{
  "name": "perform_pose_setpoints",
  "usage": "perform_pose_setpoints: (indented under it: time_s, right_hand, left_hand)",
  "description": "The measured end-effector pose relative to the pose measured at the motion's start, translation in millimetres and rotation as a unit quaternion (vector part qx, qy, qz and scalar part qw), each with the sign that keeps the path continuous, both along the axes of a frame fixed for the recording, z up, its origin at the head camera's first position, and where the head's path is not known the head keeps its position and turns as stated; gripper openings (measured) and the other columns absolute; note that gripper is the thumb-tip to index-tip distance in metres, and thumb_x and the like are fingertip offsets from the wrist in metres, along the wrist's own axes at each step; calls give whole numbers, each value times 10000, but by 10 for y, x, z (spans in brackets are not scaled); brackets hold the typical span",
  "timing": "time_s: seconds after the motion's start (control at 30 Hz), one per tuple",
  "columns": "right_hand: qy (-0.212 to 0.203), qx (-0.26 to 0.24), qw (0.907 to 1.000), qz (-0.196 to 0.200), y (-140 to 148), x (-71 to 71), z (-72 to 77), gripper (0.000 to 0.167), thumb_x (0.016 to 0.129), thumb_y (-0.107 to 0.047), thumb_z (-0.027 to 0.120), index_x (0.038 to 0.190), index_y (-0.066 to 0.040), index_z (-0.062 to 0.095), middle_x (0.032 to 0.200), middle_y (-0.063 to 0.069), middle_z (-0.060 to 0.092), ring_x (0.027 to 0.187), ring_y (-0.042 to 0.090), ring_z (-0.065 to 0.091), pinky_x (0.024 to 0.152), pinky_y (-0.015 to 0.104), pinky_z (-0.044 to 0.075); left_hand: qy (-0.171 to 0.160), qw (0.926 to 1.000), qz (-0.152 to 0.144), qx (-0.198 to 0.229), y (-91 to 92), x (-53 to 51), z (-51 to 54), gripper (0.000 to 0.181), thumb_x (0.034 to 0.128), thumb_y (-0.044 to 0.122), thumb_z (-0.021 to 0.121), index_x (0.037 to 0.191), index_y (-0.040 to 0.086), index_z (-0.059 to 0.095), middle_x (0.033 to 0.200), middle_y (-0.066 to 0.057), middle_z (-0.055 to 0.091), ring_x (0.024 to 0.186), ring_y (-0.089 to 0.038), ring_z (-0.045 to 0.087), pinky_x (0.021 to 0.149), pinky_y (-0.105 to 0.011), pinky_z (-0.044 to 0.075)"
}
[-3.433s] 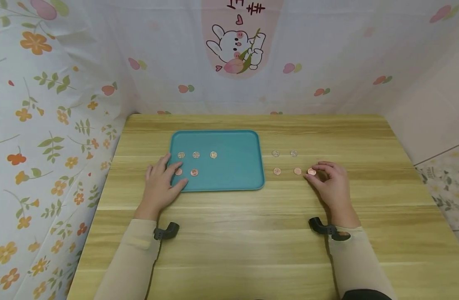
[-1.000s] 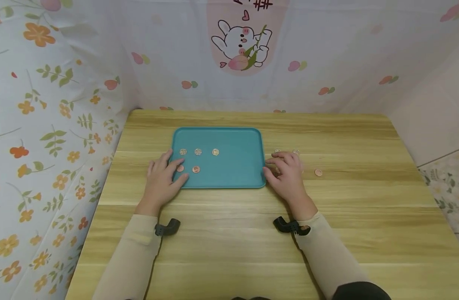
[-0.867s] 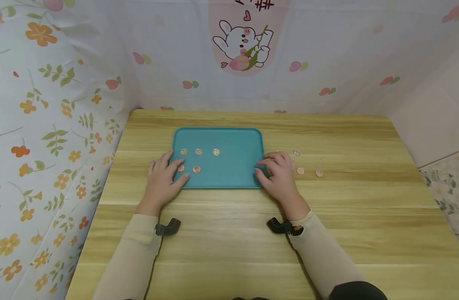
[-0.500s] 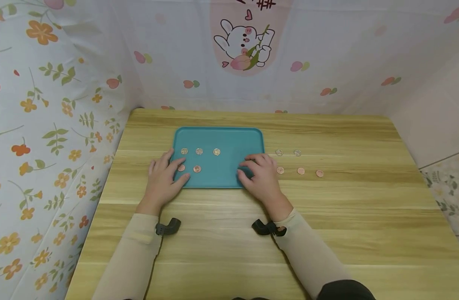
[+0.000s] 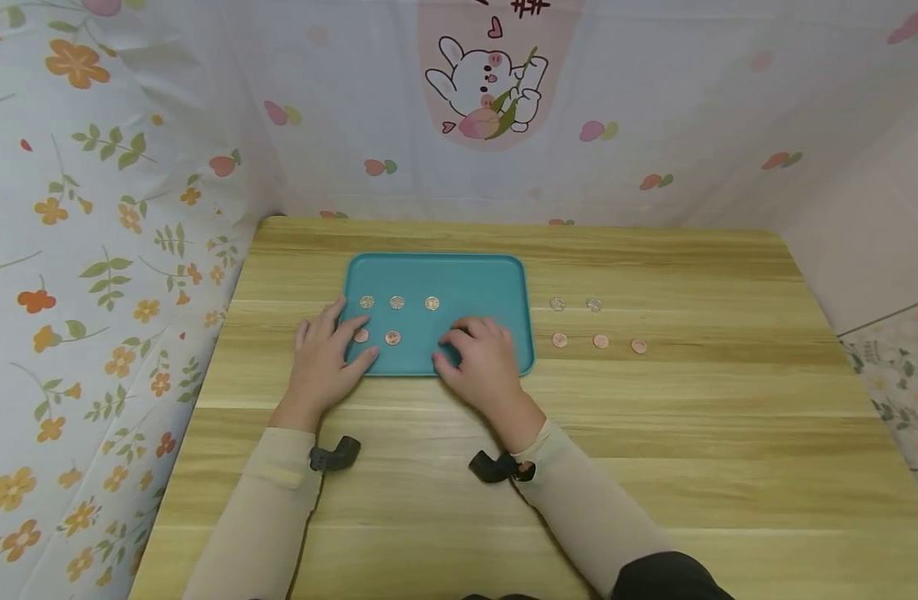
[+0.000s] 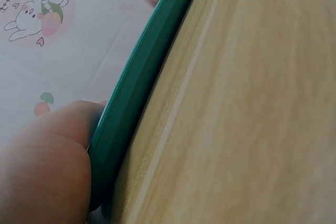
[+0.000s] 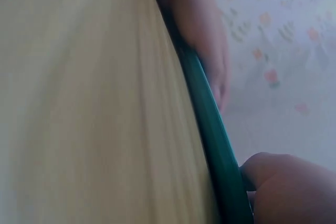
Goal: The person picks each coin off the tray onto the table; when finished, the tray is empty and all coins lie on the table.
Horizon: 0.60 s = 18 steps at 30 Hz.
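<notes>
My left hand lies over the left rim of the teal tray, fingers spread; the thumb is inside its front left corner. One finger partly covers a copper coin, with another copper coin to its right. Three coins stand in a row behind them. Over the tray's front right part is my right hand, fingers loosely bent, a gap between thumb and forefinger; no coin shows there. The left wrist view shows the left thumb against the tray's side; the right wrist view shows the right thumb by the rim.
Right of the tray on the wooden table lie two silvery coins, and in front of them three copper coins in a row. A printed cloth hangs behind the table and at its left side.
My right hand has left the rightmost copper coin, which now lies slightly farther right, and moved left over the coins and across the tray. The left hand has stayed at the tray's left rim.
</notes>
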State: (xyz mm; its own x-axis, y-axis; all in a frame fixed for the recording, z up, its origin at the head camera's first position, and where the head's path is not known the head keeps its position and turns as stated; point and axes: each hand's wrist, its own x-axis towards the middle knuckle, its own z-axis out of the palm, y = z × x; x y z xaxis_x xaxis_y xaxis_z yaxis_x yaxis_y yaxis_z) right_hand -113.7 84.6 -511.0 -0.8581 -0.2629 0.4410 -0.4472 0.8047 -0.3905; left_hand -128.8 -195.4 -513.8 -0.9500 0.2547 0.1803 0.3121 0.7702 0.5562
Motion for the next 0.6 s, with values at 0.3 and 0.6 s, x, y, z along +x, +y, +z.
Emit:
perform_pose_setpoints:
  time_s: [0.3,0.6]
  right_hand:
    - [-686,105,9974,-206,-400,40,6,239,933,-361,805,1104,-196,834,1240,55,709,1198,304,605,936,524,488]
    - [-1158,241,9912,-598,-512,-31,42,321,934,-401,813,1212,-240,806,1298,47,659,1197,303,568,944,494,461]
  left_hand:
    - [5,10000,15,-57,0,-16,-6,593,985,429,715,1476,105,641,1702,-217,317,1552,-457,296,1230,-713,61]
    - [-10,10000,48,-62,-1,-14,-14,593,984,426,714,1474,100,642,1700,-217,323,1555,-449,294,1234,-705,59]
